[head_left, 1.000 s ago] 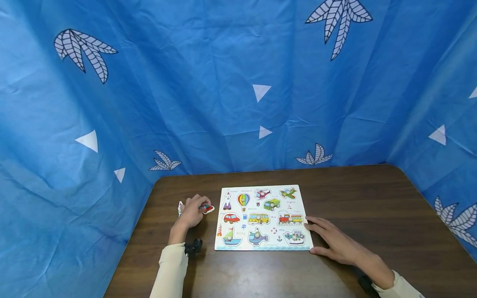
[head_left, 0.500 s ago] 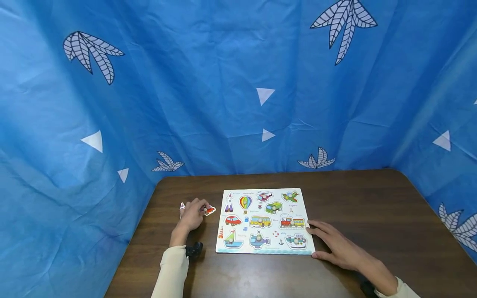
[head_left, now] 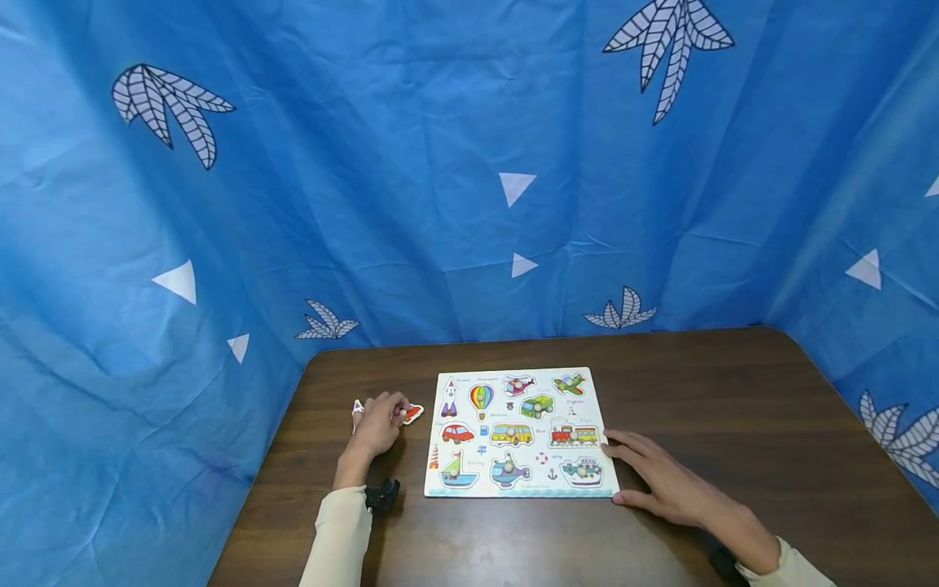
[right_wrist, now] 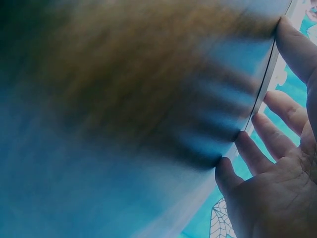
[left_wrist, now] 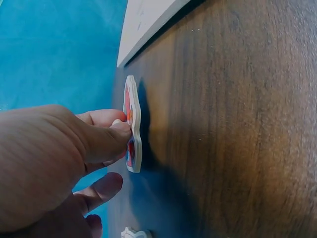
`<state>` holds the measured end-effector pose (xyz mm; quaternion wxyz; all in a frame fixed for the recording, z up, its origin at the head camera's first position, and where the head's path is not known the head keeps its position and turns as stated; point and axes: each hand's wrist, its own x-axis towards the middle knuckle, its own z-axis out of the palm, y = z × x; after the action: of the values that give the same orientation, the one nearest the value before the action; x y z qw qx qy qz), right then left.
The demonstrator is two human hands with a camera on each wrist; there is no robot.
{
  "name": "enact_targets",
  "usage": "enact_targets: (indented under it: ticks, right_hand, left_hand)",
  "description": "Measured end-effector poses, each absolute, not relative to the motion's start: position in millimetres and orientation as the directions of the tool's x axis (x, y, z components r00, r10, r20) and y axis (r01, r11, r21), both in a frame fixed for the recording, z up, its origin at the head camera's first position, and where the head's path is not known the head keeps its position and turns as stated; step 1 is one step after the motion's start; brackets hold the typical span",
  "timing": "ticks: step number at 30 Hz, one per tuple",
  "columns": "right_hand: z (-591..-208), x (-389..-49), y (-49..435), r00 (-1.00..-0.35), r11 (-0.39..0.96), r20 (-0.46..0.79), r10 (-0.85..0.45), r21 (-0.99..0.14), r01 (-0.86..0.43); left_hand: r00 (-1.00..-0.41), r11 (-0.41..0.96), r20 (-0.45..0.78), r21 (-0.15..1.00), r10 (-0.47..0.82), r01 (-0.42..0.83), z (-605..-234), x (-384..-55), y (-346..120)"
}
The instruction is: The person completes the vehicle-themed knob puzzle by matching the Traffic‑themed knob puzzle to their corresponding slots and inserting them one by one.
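My left hand pinches a red puzzle piece with a pale wooden edge between thumb and finger. In the left wrist view this puzzle piece is close over the table, its shadow beside it; the fingers partly cover its picture. A white peg puzzle board with vehicle pictures lies to the right of it. My right hand has its fingers extended, and in the right wrist view the fingertips of that hand touch the board's edge.
Another puzzle piece, with a pointed white tip, lies partly hidden behind my left hand. The brown wooden table reaches back to a blue curtain with leaf prints, which also hangs at both sides.
The red piece in my left hand has turned slightly, showing more of its red face. The right hand stays at the board's edge. The head view shifts a little.
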<state>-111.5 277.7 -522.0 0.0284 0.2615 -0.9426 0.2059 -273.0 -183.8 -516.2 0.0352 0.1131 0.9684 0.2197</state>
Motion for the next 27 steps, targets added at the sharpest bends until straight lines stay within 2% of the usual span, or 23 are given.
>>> enact_targets:
  ticks: [5,16,27]
  right_hand:
    - [-521,-112,278,-0.86,0.777,0.157,-0.485,-0.374,-0.506]
    - [-521,-112,278,-0.866,0.781,0.154,-0.475,-0.38,-0.496]
    - [-521,-112,278,-0.87,0.784,0.139,-0.472,-0.384,-0.487]
  left_hand:
    - [-0.97,0.88,-0.006,0.422,0.244,0.218,-510,-270,-178]
    - [-0.937,0.845,0.018,0.426,0.348,0.322,-494,-261,-150]
    - [-0.918,0.831,0.028,0.414,0.396,0.371,-496,-252,-129]
